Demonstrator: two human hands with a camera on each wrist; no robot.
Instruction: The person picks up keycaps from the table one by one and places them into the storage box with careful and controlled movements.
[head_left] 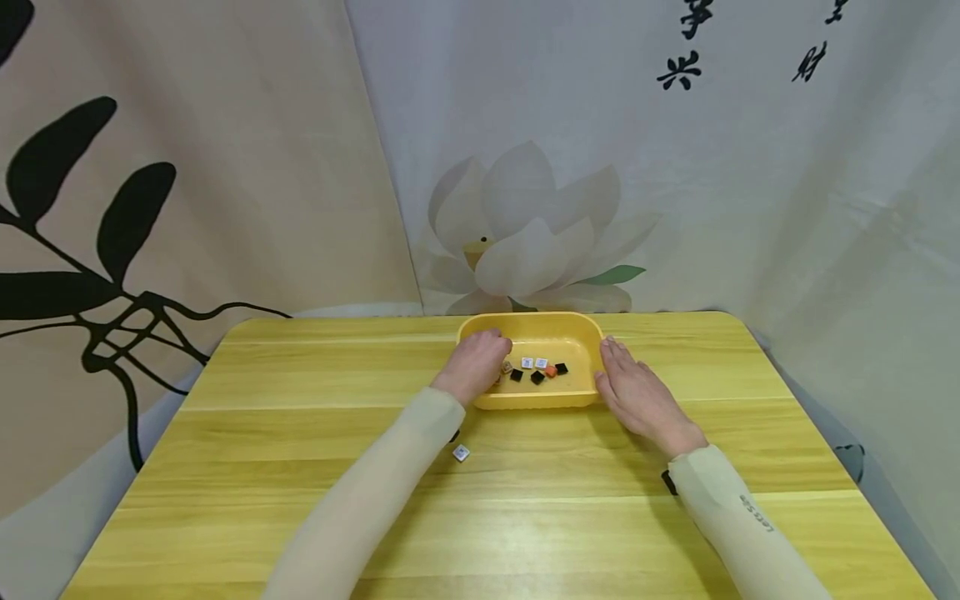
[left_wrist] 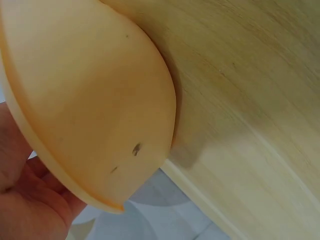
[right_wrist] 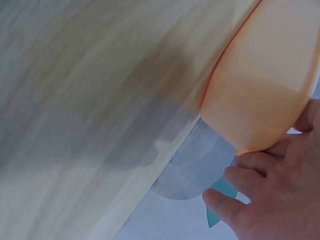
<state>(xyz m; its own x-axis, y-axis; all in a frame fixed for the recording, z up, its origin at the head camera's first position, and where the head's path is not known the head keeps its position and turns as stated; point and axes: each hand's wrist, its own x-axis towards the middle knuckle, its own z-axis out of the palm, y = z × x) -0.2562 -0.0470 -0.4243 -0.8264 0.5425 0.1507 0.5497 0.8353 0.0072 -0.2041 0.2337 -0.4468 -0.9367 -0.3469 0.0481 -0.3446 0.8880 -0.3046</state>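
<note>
A shallow yellow plastic tray (head_left: 547,338) rests near the far edge of the table. Inside lie two small white tiles (head_left: 527,363), several black pieces (head_left: 537,377), an orange piece (head_left: 551,371) and a tan piece (head_left: 507,367) beside the left hand. My left hand (head_left: 477,367) reaches over the tray's left side with bent fingers; its fingertips are hidden, also behind the tray wall (left_wrist: 100,100) in the left wrist view. Against the tray's right rim rests my right hand (head_left: 641,400), fingers fairly straight and spread in the right wrist view.
One white tile (head_left: 461,452) lies on the wooden table (head_left: 525,533), in front of the tray and close to the left forearm. Behind the table's far edge hangs a printed cloth (head_left: 337,167). Dark bands show at both wrists.
</note>
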